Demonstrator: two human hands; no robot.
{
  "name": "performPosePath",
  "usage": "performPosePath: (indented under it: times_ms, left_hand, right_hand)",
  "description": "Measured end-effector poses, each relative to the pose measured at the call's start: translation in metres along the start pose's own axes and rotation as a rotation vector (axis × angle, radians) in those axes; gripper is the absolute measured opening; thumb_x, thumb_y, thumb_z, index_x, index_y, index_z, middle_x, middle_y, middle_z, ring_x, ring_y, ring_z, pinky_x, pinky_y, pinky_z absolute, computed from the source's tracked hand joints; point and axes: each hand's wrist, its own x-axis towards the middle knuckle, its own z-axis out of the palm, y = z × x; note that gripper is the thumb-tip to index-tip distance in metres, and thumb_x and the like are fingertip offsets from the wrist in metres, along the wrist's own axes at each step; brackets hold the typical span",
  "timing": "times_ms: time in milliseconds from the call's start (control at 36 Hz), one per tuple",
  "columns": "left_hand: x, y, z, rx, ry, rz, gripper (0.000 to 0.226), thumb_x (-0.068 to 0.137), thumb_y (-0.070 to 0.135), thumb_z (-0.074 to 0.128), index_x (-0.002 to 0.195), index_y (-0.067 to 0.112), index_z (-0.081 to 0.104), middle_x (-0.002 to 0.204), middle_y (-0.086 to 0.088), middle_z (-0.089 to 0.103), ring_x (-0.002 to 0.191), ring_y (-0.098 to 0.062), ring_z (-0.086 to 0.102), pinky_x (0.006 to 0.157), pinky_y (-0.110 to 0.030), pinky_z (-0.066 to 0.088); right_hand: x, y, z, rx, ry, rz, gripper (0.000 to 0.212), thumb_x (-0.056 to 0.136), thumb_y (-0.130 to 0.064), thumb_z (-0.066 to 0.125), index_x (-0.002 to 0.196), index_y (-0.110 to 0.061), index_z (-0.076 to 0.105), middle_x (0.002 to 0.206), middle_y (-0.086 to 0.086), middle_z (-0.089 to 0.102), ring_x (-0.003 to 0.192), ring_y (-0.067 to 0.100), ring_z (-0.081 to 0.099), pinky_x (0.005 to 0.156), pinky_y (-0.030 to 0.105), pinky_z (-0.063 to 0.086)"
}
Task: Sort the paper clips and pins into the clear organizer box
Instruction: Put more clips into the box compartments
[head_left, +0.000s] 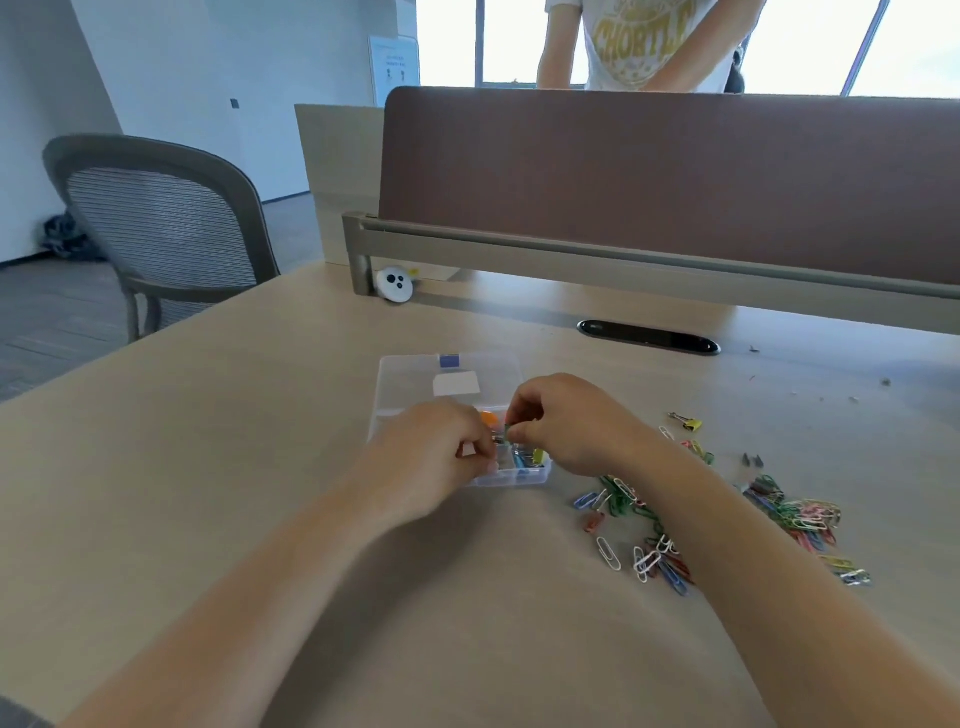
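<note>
The clear organizer box (415, 379) lies open in the middle of the desk, its lid laid back with a white label and a blue latch. My left hand (441, 447) and my right hand (561, 421) meet above the box's near compartments. Both pinch a small green clip (505, 434) between their fingertips. Coloured clips and an orange piece (488, 417) show in the box under my hands. Loose coloured paper clips (639, 540) lie scattered to the right, with a denser pile (800, 514) further right. My right forearm hides some of them.
A yellow binder clip (688, 422) and a dark clip (753, 460) lie right of the box. A brown desk divider (649, 171) stands behind, with a person beyond it. A white round device (396, 283), a black cable slot (649, 336) and a mesh chair (161, 218) are also there.
</note>
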Motion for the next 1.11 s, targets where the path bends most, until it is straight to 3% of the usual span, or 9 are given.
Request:
performPosePath:
  times_ms: [222,389,500,611,778,1111]
  left_hand:
    - [-0.0006,-0.0036,0.0027,0.045,-0.015,0.047,0.012,0.088,0.029,0.063,0.089,0.025,0.074,0.095,0.011,0.064,0.088,-0.01,0.056,0.08,-0.031,0.047]
    - [0.0017,-0.0082,0.0023,0.041,-0.071,0.067,0.01,0.088,0.028,0.064,0.087,0.025,0.074,0.093,0.013,0.064,0.082,-0.006,0.053,0.077,-0.027,0.045]
    - [0.0025,-0.0088,0.0033,0.082,-0.029,0.044,0.011,0.088,0.027,0.064,0.093,0.024,0.073,0.096,0.012,0.064,0.087,-0.009,0.056,0.077,-0.026,0.044]
    - [0.002,-0.0105,0.0016,0.072,-0.001,0.013,0.01,0.088,0.026,0.063,0.094,0.028,0.071,0.093,0.015,0.061,0.079,-0.003,0.048,0.069,-0.019,0.034]
    - [0.003,-0.0081,0.0042,0.082,-0.025,-0.012,0.01,0.088,0.024,0.061,0.093,0.026,0.069,0.092,0.01,0.063,0.083,-0.01,0.055,0.074,-0.028,0.046]
    - [0.0031,-0.0055,0.0072,0.088,-0.038,-0.003,0.019,0.085,0.02,0.053,0.069,0.029,0.052,0.082,0.009,0.059,0.076,-0.014,0.055,0.071,-0.036,0.049]
  right_hand:
    - [-0.0001,0.0016,0.002,-0.032,-0.007,-0.011,0.004,0.091,-0.023,0.065,0.088,-0.024,0.062,0.083,-0.008,0.059,0.072,0.004,0.053,0.057,0.018,0.034]
    - [0.0009,0.0009,0.0039,-0.006,0.003,0.001,0.008,0.092,-0.025,0.064,0.098,-0.02,0.067,0.088,-0.006,0.061,0.075,0.006,0.057,0.058,0.019,0.038]
    - [0.0025,0.0025,0.0062,0.005,0.032,0.012,0.005,0.092,-0.025,0.064,0.095,-0.022,0.067,0.085,-0.007,0.062,0.074,0.007,0.057,0.058,0.02,0.037]
    - [0.0033,0.004,0.0069,0.016,0.05,0.019,0.003,0.092,-0.025,0.064,0.09,-0.024,0.066,0.086,-0.007,0.062,0.077,0.009,0.058,0.059,0.02,0.038]
    - [0.0036,0.0055,0.0092,-0.004,0.052,0.014,0.006,0.092,-0.026,0.064,0.095,-0.023,0.067,0.087,-0.008,0.061,0.078,0.009,0.057,0.06,0.021,0.038]
    - [0.006,0.0072,0.0097,0.017,0.06,0.038,0.013,0.092,-0.019,0.059,0.096,-0.022,0.07,0.085,-0.008,0.063,0.08,0.012,0.059,0.062,0.023,0.04]
